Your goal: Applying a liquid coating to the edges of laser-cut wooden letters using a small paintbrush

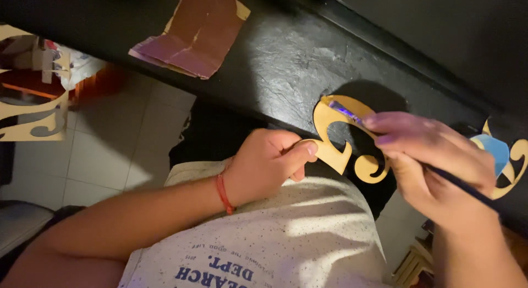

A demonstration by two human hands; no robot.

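My left hand (269,164) pinches the lower end of a pale wooden cutout (328,135) with curled, scroll-like ends, holding it just above the edge of a black slab (286,62). My right hand (434,161) grips a thin paintbrush (347,114); its purple-lit tip rests on the cutout's upper arc and its dark handle runs back past my wrist. A red thread band circles my left wrist.
A torn brown sheet of sandpaper (195,35) lies on the slab at the top. Another scroll cutout, part painted blue (503,156), sits at the right edge. More pale cutouts (38,117) stand at the far left above a tiled floor.
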